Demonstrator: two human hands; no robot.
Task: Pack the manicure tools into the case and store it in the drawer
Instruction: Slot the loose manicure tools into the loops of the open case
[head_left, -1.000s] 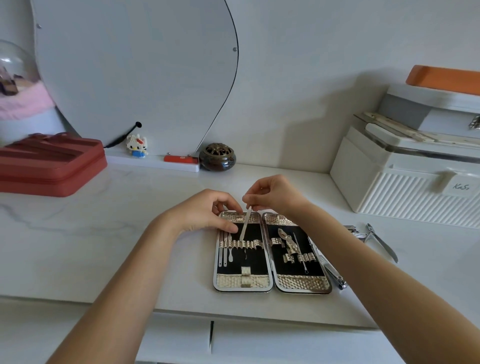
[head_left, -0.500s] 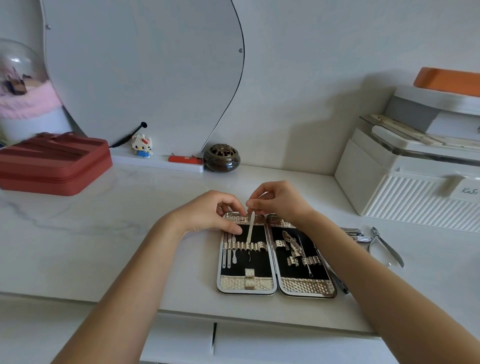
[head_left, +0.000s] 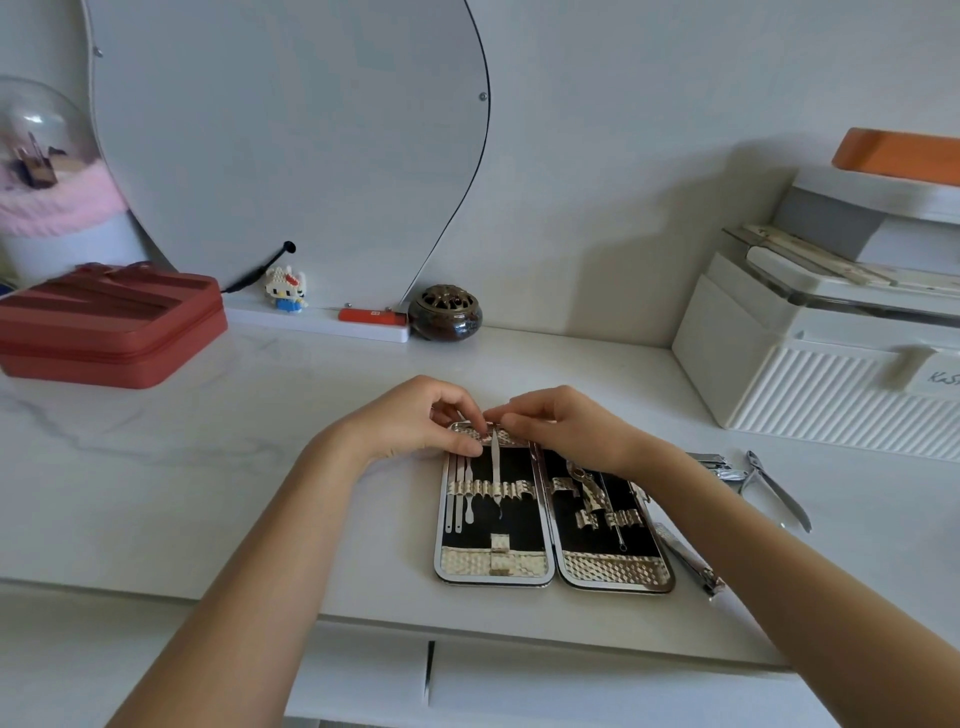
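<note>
The manicure case (head_left: 498, 564) lies open and flat on the white counter, black inside with silver textured trim. Several thin tools sit in its left half's loops; a few more sit in the right half. My right hand (head_left: 566, 426) pinches the top of a slim metal tool (head_left: 496, 467) that stands in a loop of the left half. My left hand (head_left: 415, 423) rests on the case's top left corner, fingers pressing the edge. Loose nippers (head_left: 776, 488), a clipper (head_left: 719, 465) and a long clipper (head_left: 688, 564) lie right of the case. Drawer fronts (head_left: 363, 675) show below the counter edge.
A red zip case (head_left: 104, 327) sits at the far left under a glass dome (head_left: 41, 156). A mirror (head_left: 291, 130), a small figurine (head_left: 284, 288) and a dark round burner (head_left: 445, 313) stand at the back. A white ribbed organizer (head_left: 821, 364) fills the right.
The slim tool has gone from tilted above the case to pushed down through a loop in the left half. Both hands have closed in on the case's top edge.
</note>
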